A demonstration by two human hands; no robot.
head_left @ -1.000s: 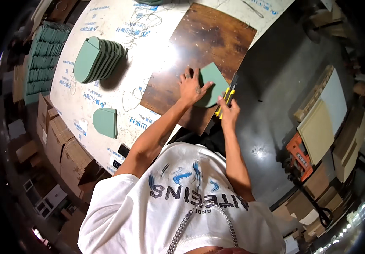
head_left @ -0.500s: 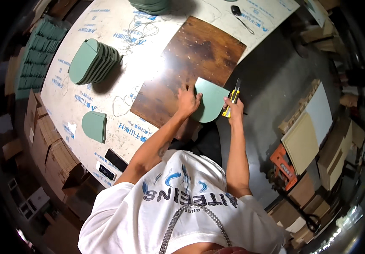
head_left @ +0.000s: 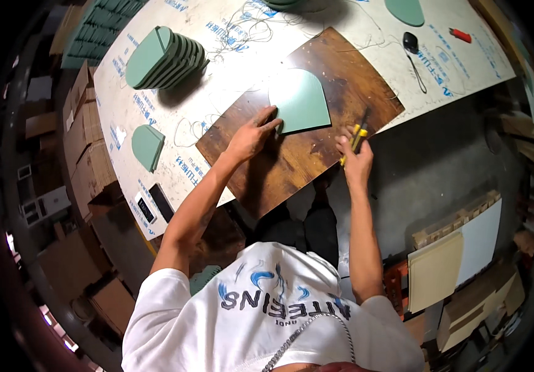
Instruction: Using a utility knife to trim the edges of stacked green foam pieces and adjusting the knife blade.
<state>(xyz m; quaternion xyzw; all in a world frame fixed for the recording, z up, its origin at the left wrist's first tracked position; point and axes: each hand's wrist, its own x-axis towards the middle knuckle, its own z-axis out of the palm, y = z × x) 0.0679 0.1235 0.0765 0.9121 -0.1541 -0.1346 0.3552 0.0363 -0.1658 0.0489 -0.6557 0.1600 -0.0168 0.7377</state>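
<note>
A light green panel (head_left: 301, 99) with one rounded end lies over the brown wooden board (head_left: 267, 167), its straight edge toward me. My left hand (head_left: 251, 136) has the panel's near left corner between its thumb and fingers. To the right of the panel and apart from it, my right hand (head_left: 357, 158) is closed round a yellow and black utility knife (head_left: 359, 137). The knife's dark tip points away from me, above the board's right part. How far the blade is out is hard to see.
On the white printed table (head_left: 217, 80) stand a stack of green panels (head_left: 161, 62), a few loose panels (head_left: 147, 147) and two phones (head_left: 161, 201). Thin cords (head_left: 248, 25) lie farther back. At the right are a black corded object (head_left: 410, 42) and a red one (head_left: 460, 35). Boards (head_left: 437, 270) lean beyond the table's edge.
The green panel has moved from the board's near edge onto its middle and been turned, straight edge now toward me. My right hand has left the panel, still with the knife. The view has shifted.
</note>
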